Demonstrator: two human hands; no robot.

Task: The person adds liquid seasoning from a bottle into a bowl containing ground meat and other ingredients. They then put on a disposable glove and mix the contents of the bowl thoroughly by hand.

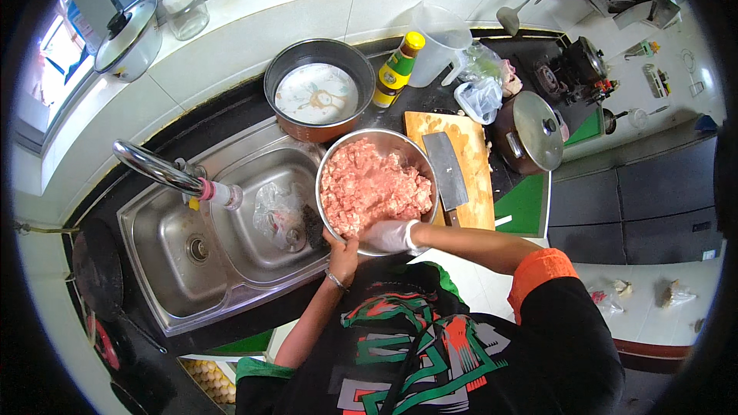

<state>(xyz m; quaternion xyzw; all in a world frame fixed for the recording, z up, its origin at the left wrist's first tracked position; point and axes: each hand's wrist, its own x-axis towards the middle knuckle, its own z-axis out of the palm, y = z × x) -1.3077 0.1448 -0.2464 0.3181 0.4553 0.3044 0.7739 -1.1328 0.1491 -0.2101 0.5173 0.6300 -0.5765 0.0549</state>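
A stainless steel bowl (428, 157) full of pink minced meat (375, 184) stands before me at the counter's front edge, next to the sink. With my left hand (343, 259), a bracelet at its wrist, I grip the near-left rim of the bowl. My right hand (391, 236) wears a white glove and presses into the near side of the meat. Its fingers are blurred and partly sunk in the meat, so their pose is hidden. Right of the bowl, a cleaver (445, 168) lies on a wooden cutting board (477, 184).
A double-basin steel sink (173, 276) with a faucet (161, 168) and a plastic bag (279, 213) lies left. Behind the bowl stand a dark pot (357, 78), a yellow-capped bottle (398, 72) and a plastic jug (429, 63). A lidded pot (530, 132) sits beyond the board.
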